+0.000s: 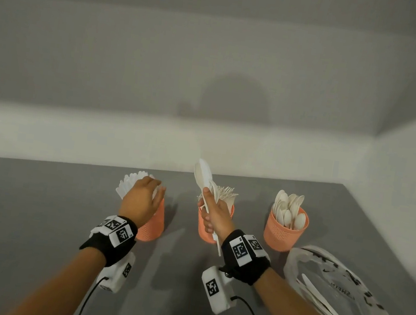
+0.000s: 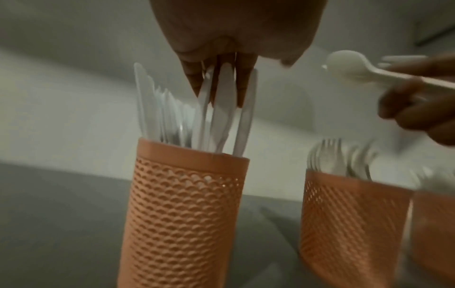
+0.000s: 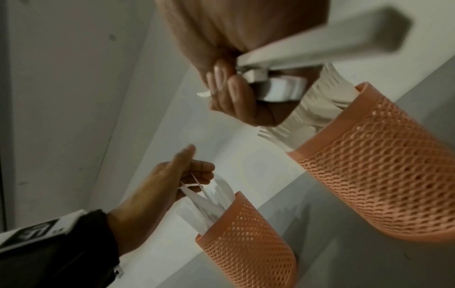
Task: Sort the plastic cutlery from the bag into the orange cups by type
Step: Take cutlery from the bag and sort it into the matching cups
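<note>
Three orange mesh cups stand in a row on the grey table [image 1: 35, 200]. The left cup [image 1: 153, 225] [image 2: 182, 214] holds knives [image 2: 157, 113], the middle cup [image 1: 203, 230] [image 3: 381, 175] holds forks, and the right cup [image 1: 284, 233] holds spoons. My left hand [image 1: 142, 196] [image 2: 221, 78] hovers over the knife cup, its straight fingers reaching down among the knife tips. In front of the fork cup, my right hand [image 1: 214, 211] [image 3: 234, 93] grips a bundle of white cutlery [image 1: 202, 178] pointing upward. A spoon [image 2: 344, 66] and a serrated knife show in the bundle.
A clear plastic bag [image 1: 341, 304] with more white cutlery inside lies at the near right of the table. White walls close the table at the back and on the right. Bare grey tabletop lies at the left and in front of the cups.
</note>
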### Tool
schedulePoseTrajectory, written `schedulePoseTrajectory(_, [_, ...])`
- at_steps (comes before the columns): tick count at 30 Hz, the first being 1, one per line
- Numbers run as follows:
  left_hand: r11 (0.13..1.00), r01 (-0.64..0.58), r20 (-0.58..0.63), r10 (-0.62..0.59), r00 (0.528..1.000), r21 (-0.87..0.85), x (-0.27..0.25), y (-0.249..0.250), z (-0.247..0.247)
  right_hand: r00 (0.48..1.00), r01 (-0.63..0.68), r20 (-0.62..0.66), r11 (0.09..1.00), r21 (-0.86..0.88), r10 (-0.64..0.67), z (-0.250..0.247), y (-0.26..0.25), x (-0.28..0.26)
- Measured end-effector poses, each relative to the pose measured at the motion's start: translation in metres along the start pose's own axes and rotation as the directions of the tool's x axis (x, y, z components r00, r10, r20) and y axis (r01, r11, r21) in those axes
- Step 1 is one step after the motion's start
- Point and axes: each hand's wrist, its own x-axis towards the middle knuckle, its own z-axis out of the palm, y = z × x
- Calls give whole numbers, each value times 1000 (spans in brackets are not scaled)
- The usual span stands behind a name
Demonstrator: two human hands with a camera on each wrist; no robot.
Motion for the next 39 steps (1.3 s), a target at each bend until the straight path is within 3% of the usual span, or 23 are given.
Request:
schedulePoseTrajectory(5, [954,-151,58,141,988,257,-10,-3,2,999,11,-32,1000,22,-11,1,1,-1])
schedulePoseTrajectory(8, [932,-113,60,99,993,345,-8,-3,1,999,16,-37,999,49,-14,1,0,-2])
schedulePoseTrajectory(10, [967,-85,-11,91,996,239,-7,5,-2,999,27,-29,998,55,-25,1,1,-1])
schedulePoseTrajectory(12, [996,-84,-86,84,993,4,-5,24,-7,999,31,10,997,76,-32,2,3,-1])
schedulePoseTrajectory(15, [928,-2,-99,-38,994,-373,6,58,-12,996,38,74,998,53,-42,2,4,-6])
schedulePoseTrajectory(18, [817,163,73,-148,986,-553,22,85,-14,983,63,173,998,29,-67,-4,4,-14])
schedulePoseTrajectory(22, [706,327,348,-121,930,-629,32,95,-22,954,-3,301,998,57,-14,-18,0,-18])
schedulePoseTrajectory(26, [709,331,375,-101,921,-623,31,100,-21,932,-37,362,999,33,22,-31,-1,-18])
schedulePoseTrajectory(29, [707,294,279,-141,950,-643,38,97,-26,929,-23,370,1000,-13,26,-32,-1,-18])
schedulePoseTrajectory(32, [590,254,156,-213,965,-766,50,89,-44,926,-6,376,999,-32,18,-32,1,-16])
schedulePoseTrajectory(34, [544,165,11,-276,961,-823,58,79,-62,935,-8,353,999,-36,20,-32,3,-13])
schedulePoseTrajectory(37, [673,13,-276,-320,907,-739,60,59,-86,961,-38,273,999,-11,39,-31,4,-11])
schedulePoseTrajectory(39, [777,-63,-410,-260,875,-626,52,46,-94,972,-71,229,997,42,59,-30,4,-9])
